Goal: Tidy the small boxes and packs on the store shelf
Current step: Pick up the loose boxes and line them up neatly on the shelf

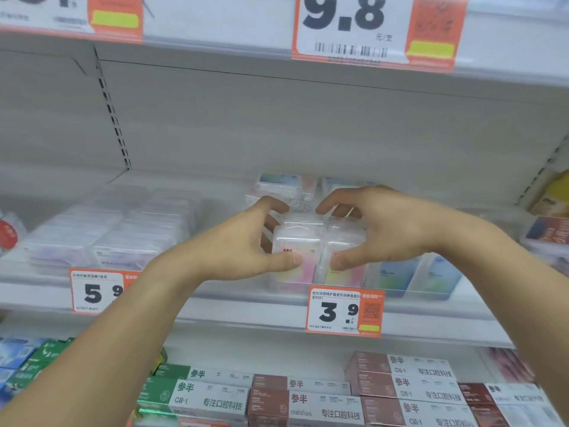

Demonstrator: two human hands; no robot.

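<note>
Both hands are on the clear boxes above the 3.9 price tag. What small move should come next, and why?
Probably draw the two clear boxes forward together and square them to the shelf edge. The left hand and right hand each grip one from the outside, thumbs on the fronts, and more boxes sit loosely behind.

"9.8" price tag (351, 26), "3.9" tag (337, 311), "CB-1", "oralshark" on lower boxes (326, 411)

An orange-edged 3.9 price tag (345, 310) is hanging on the shelf edge (246, 312), a 5.9 price tag (97, 291) sitting further left. Overhead, a large 9.8 price tag (374, 29) is showing on the upper shelf rail (215, 23).
</note>
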